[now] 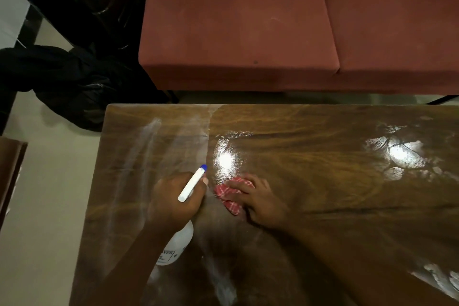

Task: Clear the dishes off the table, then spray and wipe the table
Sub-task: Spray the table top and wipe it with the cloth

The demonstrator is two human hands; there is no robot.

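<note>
Head-camera view looking down on a glossy dark wooden table [323, 194] w/ strong grain. It fills the lower half of the view, and its far edge runs across the middle. Lights reflect as bright patches, one near the centre & one toward the far right. Whitish, cloudy streaks cover the left part of the tabletop & the near side.

The left hand [173, 200] is wrapped round the neck of a white spray bottle [177, 246], fingers curled tight on it. The bottle's white head, w/ a blue nozzle tip, points away from the person & slightly right, above the tabletop. The translucent body shows below the wrist; it has a label, but the text is too small to read. Can't tell whether the bottle's base touches the table.

Just right of it, the right hand [260, 204] presses a bunched red-&-white checked cloth [227, 194] onto the table. The fingers are bent over the cloth & hold it, and part of the cloth sticks out to the left of them. The two hands are near each other at the table's centre-left, not touching.

Beyond the table stands a rust-red sofa [236, 32] w/ two seat cushions. Left of the sofa, shiny black bags [69, 87] lie on the pale floor [49, 181]. At the far left edge is part of a brown wooden piece of furniture [10, 169].
</note>
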